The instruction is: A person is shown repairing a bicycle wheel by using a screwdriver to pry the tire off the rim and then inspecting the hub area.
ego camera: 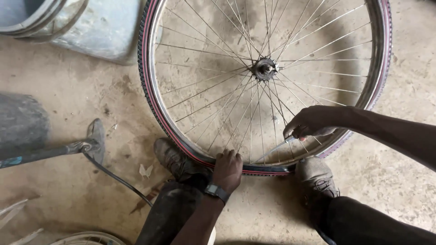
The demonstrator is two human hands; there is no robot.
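fingers (229,159) of left hand (227,171) grip one tyre (150,97); right hand (309,123) clasps one lever (272,150).

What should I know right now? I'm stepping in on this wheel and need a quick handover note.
Left hand: grip closed on the tyre at the bicycle wheel's near edge.
Right hand: grip closed on a metal tyre lever, tip pointing at the rim beside the left hand.
Wheel lies flat on the concrete floor, both shoes against its near edge.
Done: cannot tell whether any tyre bead is shifted.
Left: most of the tyre sits on the rim.
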